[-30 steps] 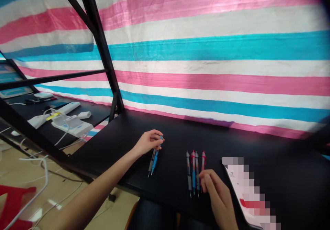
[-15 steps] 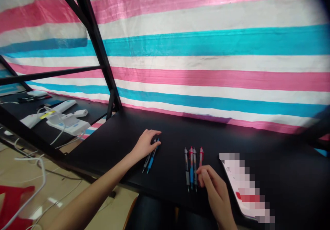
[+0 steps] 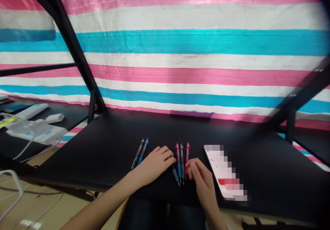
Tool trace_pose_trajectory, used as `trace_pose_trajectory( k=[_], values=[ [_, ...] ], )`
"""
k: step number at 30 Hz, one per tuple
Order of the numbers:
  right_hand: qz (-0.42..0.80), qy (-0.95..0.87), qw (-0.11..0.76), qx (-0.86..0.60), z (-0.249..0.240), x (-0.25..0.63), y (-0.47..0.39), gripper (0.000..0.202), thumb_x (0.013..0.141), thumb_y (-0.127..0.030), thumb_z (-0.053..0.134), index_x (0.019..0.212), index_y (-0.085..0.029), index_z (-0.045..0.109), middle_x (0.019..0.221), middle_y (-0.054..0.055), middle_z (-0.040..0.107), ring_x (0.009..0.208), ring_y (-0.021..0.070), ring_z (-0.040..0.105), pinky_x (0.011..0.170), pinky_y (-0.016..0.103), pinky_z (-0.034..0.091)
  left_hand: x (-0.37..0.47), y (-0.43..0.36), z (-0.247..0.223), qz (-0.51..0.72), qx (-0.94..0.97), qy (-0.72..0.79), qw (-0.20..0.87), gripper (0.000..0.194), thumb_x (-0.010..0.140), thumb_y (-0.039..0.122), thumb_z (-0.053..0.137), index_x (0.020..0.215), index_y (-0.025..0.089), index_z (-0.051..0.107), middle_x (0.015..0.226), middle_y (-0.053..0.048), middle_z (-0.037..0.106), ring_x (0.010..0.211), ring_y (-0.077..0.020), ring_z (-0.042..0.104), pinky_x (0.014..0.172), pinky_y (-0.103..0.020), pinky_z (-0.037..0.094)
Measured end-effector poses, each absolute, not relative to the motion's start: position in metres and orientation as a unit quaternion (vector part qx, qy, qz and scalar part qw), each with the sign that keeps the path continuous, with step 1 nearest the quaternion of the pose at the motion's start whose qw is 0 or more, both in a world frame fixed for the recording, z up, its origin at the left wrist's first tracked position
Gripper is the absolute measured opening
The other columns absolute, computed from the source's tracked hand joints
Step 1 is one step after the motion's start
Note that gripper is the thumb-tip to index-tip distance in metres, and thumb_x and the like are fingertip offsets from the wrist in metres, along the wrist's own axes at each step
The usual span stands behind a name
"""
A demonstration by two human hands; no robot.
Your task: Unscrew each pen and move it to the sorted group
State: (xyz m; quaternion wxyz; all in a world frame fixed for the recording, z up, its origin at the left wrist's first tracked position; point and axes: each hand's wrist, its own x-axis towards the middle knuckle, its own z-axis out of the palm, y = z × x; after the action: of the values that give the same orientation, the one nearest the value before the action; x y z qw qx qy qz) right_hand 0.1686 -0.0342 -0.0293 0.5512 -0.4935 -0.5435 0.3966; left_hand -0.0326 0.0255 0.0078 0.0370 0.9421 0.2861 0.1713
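My left hand [image 3: 161, 159] is closed over a clear pen with a dark grey grip [image 3: 175, 175]; only its lower end shows, tilted, and its top is hidden under my fingers. Just right of it lie a pen with a red top and blue grip [image 3: 178, 159] and a grey pen [image 3: 182, 161], side by side. My right hand [image 3: 202, 176] has its fingers curled in, the tips against a red pen [image 3: 187, 151] at the group's right end. Farther left, a black-and-grey pen [image 3: 138, 153] and a blue pen [image 3: 143, 151] lie together beyond my left forearm.
A phone [image 3: 215, 170] with a partly blurred screen lies right of my right hand on the black table [image 3: 116, 130]. Black metal frame bars [image 3: 74, 44] rise at both sides. A striped sheet [image 3: 180, 61] hangs behind. Power strips [image 3: 41, 132] and cables are at left.
My left hand has left the blue and black-and-grey pens and moved right onto the grey-grip pen, which is now tilted. My right hand stays by the red pen. The view has turned right.
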Motion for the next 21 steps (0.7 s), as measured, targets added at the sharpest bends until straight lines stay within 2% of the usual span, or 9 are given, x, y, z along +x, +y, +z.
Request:
trace_pose_trajectory(
  k=[3,6,9,14,18,21],
  values=[
    [0.390,-0.539,0.560,-0.493,-0.032,0.169,-0.033,0.040,0.104,-0.048,0.045,0.080,-0.020,0.060,0.065,-0.004,0.046,0.061,0.0136,0.045,0.059,0.026,0.036,-0.039,0.028,0.008,0.161,0.945,0.284,0.008,0.017,0.097,0.010,0.053,0.102,0.019,0.066,0.111,-0.010,0.068,0.107,-0.0264,0.059,0.089,-0.039,0.044],
    [0.380,-0.555,0.551,-0.495,-0.032,0.168,-0.031,0.037,0.104,-0.047,0.045,0.085,-0.020,0.061,0.070,-0.003,0.050,0.063,0.0139,0.047,0.060,0.025,0.037,-0.046,0.024,0.013,0.168,0.940,0.298,-0.020,0.025,0.094,0.001,0.049,0.106,0.017,0.064,0.114,-0.010,0.068,0.114,-0.0270,0.057,0.098,-0.043,0.041],
    [0.352,-0.592,0.525,-0.500,-0.029,0.166,-0.032,0.033,0.104,-0.044,0.046,0.091,-0.020,0.065,0.075,-0.001,0.055,0.068,0.0152,0.051,0.063,0.026,0.039,-0.050,0.014,0.019,0.190,0.926,0.319,-0.067,0.031,0.091,-0.002,0.047,0.112,0.017,0.062,0.103,-0.006,0.069,0.103,-0.0241,0.060,0.101,-0.043,0.041],
    [0.358,-0.602,0.508,-0.502,-0.024,0.162,-0.032,0.037,0.100,-0.040,0.050,0.072,-0.019,0.061,0.064,-0.001,0.054,0.061,0.0147,0.052,0.059,0.025,0.038,-0.048,0.003,0.019,0.198,0.915,0.321,-0.143,0.036,0.089,-0.002,0.043,0.115,0.014,0.063,0.101,-0.009,0.070,0.093,-0.0259,0.063,0.088,-0.041,0.048],
    [0.368,-0.592,0.505,-0.509,-0.027,0.163,-0.030,0.033,0.098,-0.039,0.053,0.075,-0.019,0.065,0.061,-0.001,0.057,0.057,0.0146,0.053,0.057,0.025,0.040,-0.040,0.001,0.013,0.196,0.910,0.324,-0.166,0.032,0.095,0.005,0.041,0.116,0.013,0.063,0.101,-0.010,0.071,0.094,-0.0282,0.065,0.084,-0.041,0.050],
    [0.367,-0.588,0.504,-0.515,-0.029,0.164,-0.030,0.031,0.097,-0.037,0.054,0.078,-0.018,0.069,0.059,0.000,0.059,0.056,0.0147,0.053,0.056,0.024,0.040,-0.032,0.000,0.011,0.163,0.912,0.357,-0.115,0.028,0.097,0.009,0.039,0.103,0.015,0.065,0.093,-0.010,0.071,0.085,-0.0270,0.066,0.073,-0.039,0.049]
  ],
)
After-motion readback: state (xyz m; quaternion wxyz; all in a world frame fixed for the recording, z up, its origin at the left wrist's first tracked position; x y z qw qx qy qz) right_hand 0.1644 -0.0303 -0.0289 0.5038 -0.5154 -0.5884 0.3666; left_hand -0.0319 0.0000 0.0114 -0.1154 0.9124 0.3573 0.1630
